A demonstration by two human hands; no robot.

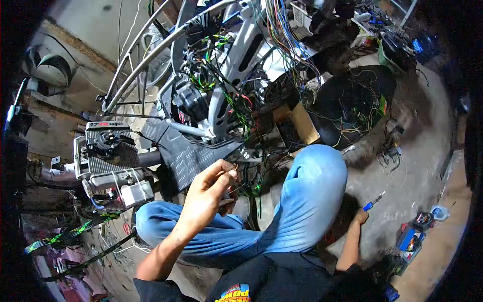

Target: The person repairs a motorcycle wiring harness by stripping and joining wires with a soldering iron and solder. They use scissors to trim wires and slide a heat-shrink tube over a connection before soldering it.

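My left hand (pixel 209 186) is raised in front of the metal frame, its thumb and forefinger pinched on a thin wire (pixel 237 167). The wire's short end shows coppery just above the fingertips. Low over the floor at the right, my right hand (pixel 360 216) is closed around a blue-handled soldering iron (pixel 372 202). Its thin metal tip points up and away from me. Beyond my left hand stands a grey vehicle frame (pixel 234 75), hung with a tangled wiring harness (pixel 241 116). A dark ribbed footboard panel (pixel 193 156) lies below the frame.
A radiator (pixel 110 151) with a white bottle (pixel 137 194) sits at left. Loose coloured wires (pixel 287 30) hang above an open cardboard box (pixel 304 126). Wire scraps lie on a round black mat (pixel 352 105). A blue tray (pixel 410 244) of small items stands at right.
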